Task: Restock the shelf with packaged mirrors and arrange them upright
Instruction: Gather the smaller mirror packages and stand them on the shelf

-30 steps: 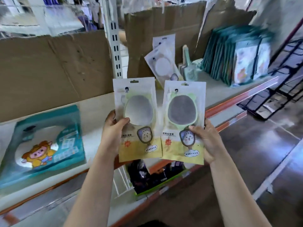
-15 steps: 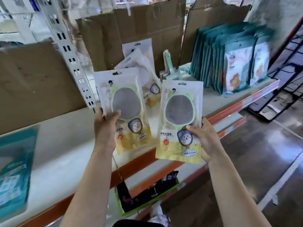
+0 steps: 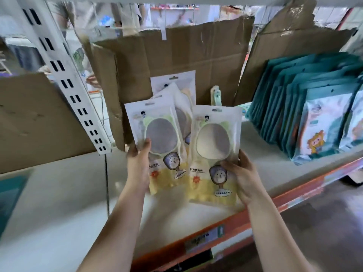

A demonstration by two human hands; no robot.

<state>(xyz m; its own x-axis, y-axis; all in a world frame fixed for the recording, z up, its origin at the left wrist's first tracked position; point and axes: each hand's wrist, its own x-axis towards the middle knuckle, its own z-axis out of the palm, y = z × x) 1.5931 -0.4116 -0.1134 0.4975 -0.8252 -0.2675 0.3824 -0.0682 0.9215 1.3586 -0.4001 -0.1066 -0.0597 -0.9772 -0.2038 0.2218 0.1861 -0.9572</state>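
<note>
**Two mirrors in hand**

Our left hand grips the left packaged mirror, our right hand the right packaged mirror, both upright over the shelf at frame centre. Behind, perhaps two more packs lean on cardboard.

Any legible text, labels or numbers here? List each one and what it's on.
"时尚化妆镜": on the right pack, held by the right hand.
Same line on the left pack: motion-blurred and partly hidden by the left hand, not readable.
Cloud-shaped captions on both packs: too small to read.
shelf-edge tags: blurred, unreadable.
teal packs: print blurred, unreadable.
</note>
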